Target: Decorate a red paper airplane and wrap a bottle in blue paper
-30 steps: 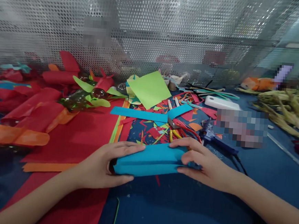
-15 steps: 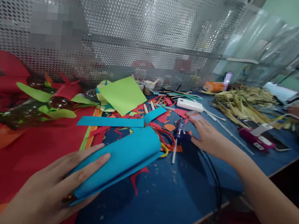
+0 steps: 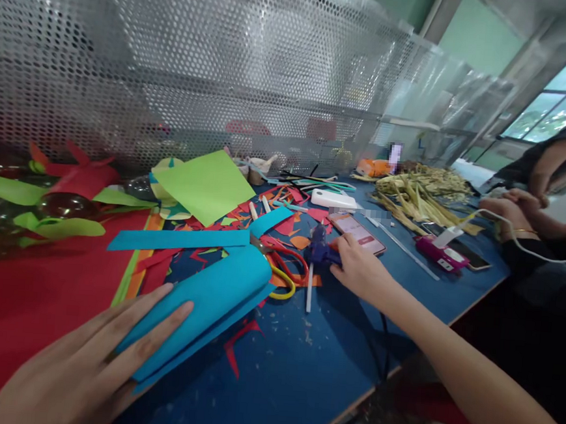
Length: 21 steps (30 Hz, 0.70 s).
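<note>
My left hand (image 3: 100,348) is wrapped round a roll of bright blue paper (image 3: 202,297), its fingers lying along the top. Whether anything is inside the roll is hidden. My right hand (image 3: 359,267) has its fingers closed at the handle of a dark blue glue gun (image 3: 319,247), which lies on the table with a white glue stick (image 3: 309,289) sticking out. Between the roll and the glue gun lie scissors with red and yellow handles (image 3: 285,281). Two blue paper strips (image 3: 183,238) lie just behind the roll.
A phone (image 3: 360,233) lies beyond my right hand, near a white device (image 3: 333,200). Paper scraps, a green sheet (image 3: 206,186) and red sheets (image 3: 52,285) cover the left. Dried husks (image 3: 422,190), a purple power socket (image 3: 441,252) and other people's hands (image 3: 513,214) are at right.
My right hand has come back from over the phone and closed at the glue gun's handle. The view has turned right, showing more of the people there. My left hand still holds the paper roll.
</note>
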{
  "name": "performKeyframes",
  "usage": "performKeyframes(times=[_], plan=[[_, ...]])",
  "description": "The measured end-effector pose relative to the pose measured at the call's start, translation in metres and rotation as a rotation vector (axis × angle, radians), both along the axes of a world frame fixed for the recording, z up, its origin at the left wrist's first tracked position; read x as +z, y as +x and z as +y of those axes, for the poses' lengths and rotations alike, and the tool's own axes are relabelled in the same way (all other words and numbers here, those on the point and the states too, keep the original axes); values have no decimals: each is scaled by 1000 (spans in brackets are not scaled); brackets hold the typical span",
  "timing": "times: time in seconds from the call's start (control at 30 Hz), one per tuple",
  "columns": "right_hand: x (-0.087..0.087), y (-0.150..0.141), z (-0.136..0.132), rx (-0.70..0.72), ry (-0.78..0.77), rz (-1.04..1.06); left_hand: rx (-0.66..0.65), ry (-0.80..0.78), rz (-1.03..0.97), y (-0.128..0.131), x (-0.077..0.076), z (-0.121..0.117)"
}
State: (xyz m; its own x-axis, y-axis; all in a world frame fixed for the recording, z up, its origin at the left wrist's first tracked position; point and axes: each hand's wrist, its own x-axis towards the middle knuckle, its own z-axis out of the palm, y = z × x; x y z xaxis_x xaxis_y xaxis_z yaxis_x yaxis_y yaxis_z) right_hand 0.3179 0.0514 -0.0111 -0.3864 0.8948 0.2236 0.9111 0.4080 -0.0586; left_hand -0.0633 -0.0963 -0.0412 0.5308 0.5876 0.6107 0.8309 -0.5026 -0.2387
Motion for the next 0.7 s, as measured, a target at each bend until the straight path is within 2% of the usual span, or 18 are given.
performKeyframes(times=[0.13,0.23,0.3,0.37,0.43,0.47,0.6,0.7], plan=[[12,-2,-18,-75,39,104,79,-54,56,2,1,-2],[17,-2,-41,-39,-2,237,98,-45,153,8,9,-5],[17,-3,-66,27,-281,524,113,-51,199,12,14,-7],[16,-4,-93,111,-555,699,135,-56,232,15,15,-9],[16,-6,-118,111,-769,757,156,-12,250,18,13,-12],[17,-8,-127,100,-804,738,164,2,263,20,11,-13],[27,-19,-139,236,-713,620,138,69,296,26,9,-18],[30,-29,-136,260,-693,593,108,119,293,30,11,-20]])
